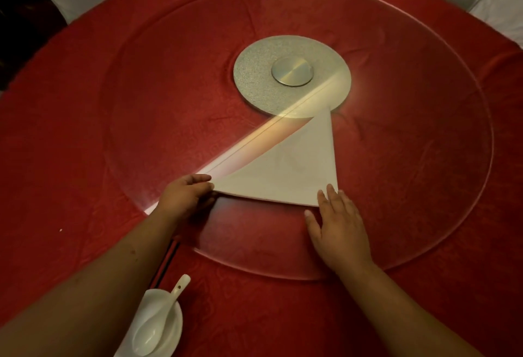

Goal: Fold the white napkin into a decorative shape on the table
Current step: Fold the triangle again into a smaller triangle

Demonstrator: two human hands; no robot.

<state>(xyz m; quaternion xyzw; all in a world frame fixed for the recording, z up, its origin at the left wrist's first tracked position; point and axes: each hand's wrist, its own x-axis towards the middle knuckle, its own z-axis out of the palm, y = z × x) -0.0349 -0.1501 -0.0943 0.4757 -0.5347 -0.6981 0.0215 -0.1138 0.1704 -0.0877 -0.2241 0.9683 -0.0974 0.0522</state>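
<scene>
The white napkin (285, 170) is a smooth cloth triangle lying on the round glass plate (424, 187) over the red tabletop (70, 130). The left hand (184, 195) fingers (198, 178) pinch its left corner. The right hand (339, 229) lies flat and open on its right corner.

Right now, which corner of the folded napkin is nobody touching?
The far tip of the white napkin, beside the silver disc. The left hand pinches one near corner; the right hand presses the other.

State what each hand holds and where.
Left hand pinches the white napkin at its left corner; right hand holds nothing, lying flat at its right corner.
</scene>
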